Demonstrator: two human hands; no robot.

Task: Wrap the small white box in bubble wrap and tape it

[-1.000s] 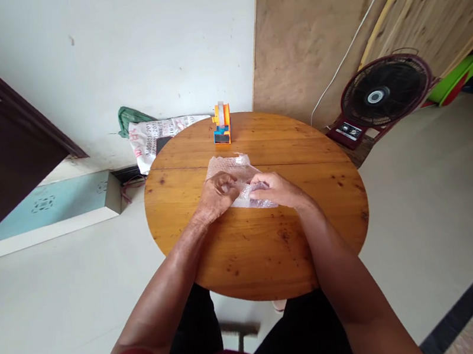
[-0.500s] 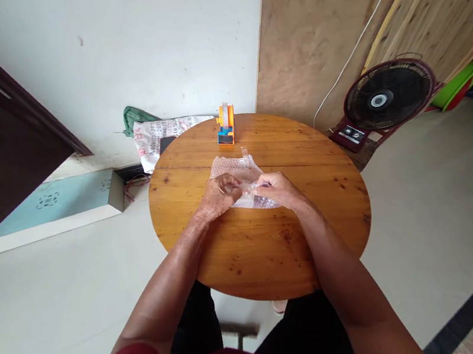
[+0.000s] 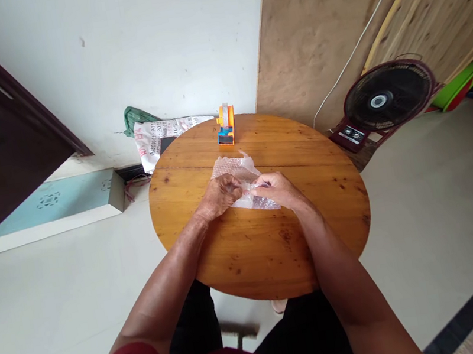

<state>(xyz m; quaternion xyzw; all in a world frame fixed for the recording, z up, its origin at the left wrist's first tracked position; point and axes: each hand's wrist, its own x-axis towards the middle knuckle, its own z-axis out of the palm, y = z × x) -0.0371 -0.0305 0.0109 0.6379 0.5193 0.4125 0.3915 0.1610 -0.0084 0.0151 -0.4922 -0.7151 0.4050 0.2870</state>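
On table (image 3: 241, 260), bubble wrap (image 3: 240, 168) aslant

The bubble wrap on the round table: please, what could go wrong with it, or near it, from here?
The left hand and right hand are close together at the bubble wrap, which looks thin, so an uneven pull might crease or tear it.
The tape dispenser stands near the far edge of the table, so a knock could perhaps push it off.
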